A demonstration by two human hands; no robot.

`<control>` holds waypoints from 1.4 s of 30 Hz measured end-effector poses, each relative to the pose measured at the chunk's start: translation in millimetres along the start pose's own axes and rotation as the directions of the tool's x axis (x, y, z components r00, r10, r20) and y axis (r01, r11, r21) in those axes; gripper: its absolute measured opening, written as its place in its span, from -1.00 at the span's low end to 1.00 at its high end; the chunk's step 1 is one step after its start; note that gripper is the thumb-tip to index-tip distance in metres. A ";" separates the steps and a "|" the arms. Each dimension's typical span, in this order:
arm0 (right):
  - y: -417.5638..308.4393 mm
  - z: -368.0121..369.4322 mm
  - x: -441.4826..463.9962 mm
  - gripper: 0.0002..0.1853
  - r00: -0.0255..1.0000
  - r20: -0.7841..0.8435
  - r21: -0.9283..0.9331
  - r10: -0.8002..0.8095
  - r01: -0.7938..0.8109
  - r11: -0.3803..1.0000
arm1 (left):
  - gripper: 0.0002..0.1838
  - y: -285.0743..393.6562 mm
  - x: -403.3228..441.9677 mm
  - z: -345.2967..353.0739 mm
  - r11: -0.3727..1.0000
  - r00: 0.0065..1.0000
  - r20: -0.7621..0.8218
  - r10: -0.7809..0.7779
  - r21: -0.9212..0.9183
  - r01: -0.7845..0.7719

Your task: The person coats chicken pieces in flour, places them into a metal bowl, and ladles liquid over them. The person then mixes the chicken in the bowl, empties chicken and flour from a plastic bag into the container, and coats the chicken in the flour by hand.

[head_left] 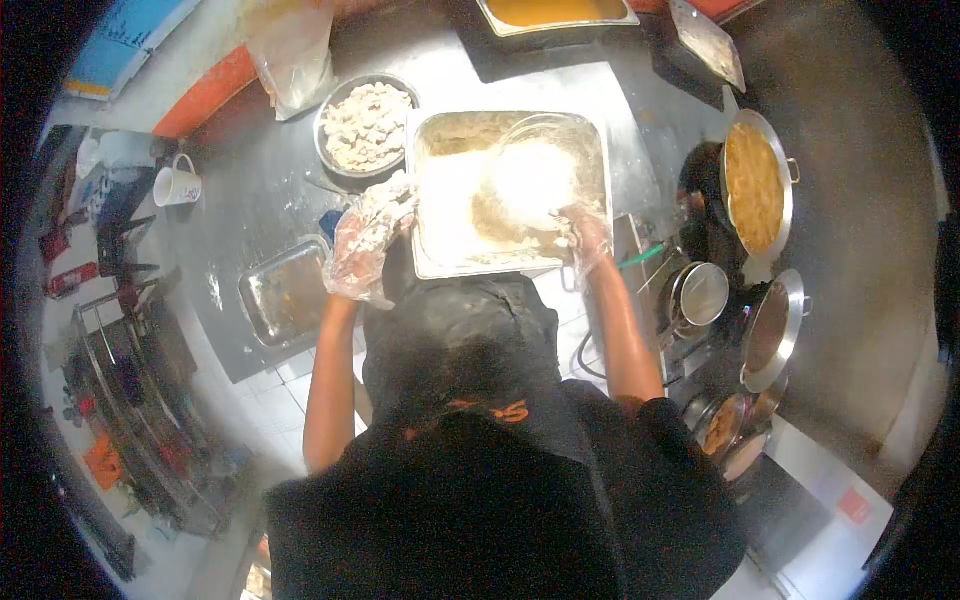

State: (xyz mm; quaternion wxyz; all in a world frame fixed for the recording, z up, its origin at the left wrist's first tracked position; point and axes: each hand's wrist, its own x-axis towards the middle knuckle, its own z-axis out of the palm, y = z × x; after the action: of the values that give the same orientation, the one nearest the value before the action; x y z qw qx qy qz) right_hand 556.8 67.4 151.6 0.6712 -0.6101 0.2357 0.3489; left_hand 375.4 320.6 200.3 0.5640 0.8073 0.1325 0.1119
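A rectangular metal tray (412, 150) holding white flour-like powder is in front of me. Inside it on the right is a round, see-through rim like a sieve (540, 118), heavily powdered. My right hand (590, 240), in a clear plastic glove, is closed at the sieve's lower right edge. My left hand (362, 245), also gloved and coated white, is just outside the tray's left side. Its fingers are curled around pale, floury lumps or clumped powder that I cannot make out. Left of the tray, a round bowl (318, 140) holds many pale floured pieces.
An empty-looking metal tray (262, 335) lies at the left. A white mug (178, 187) stands further left. On the right are a large pan of golden oil (755, 190), another wide pan (775, 330) and a small pot (703, 294). An orange-filled tray (555, 12) is at the back.
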 end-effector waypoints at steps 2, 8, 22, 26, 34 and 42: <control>10.5 -7.0 13.2 -0.84 0.997 0.028 0.044 -0.078 0.077 0.996 | -0.65 -5.7 -0.7 -6.7 0.997 1.000 0.009 0.017 0.068 -0.018; 2.3 7.0 1.9 -0.87 0.992 0.026 -0.054 -0.122 0.123 0.991 | -0.55 -86.4 12.9 63.2 0.771 0.844 0.444 -0.300 0.634 -0.060; -13.9 -48.3 25.8 -0.60 0.985 0.101 -0.202 -0.138 0.157 0.967 | -0.52 -126.9 25.6 145.1 0.813 0.451 0.722 -0.525 0.582 0.014; -6.1 -76.2 77.9 -0.54 0.947 0.039 -0.558 -0.320 0.287 0.779 | -0.52 -111.0 51.9 129.9 0.845 0.358 0.765 -0.535 0.482 0.233; 12.7 -61.6 111.3 -0.54 0.774 0.617 -0.781 -0.141 0.625 0.015 | -0.58 48.4 109.0 93.4 0.817 0.766 0.297 -0.570 0.108 0.566; -17.8 -57.1 88.4 -0.52 0.934 0.331 -0.778 -0.134 0.350 0.522 | -0.71 -72.4 88.4 105.8 0.666 0.918 0.162 -0.361 0.734 0.132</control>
State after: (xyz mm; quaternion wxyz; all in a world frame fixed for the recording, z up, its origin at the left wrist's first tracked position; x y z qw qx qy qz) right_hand 633.6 27.0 89.4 0.3705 -0.8347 -0.1225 0.3885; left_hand 487.0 281.3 99.1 0.2323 0.9426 0.1893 -0.1474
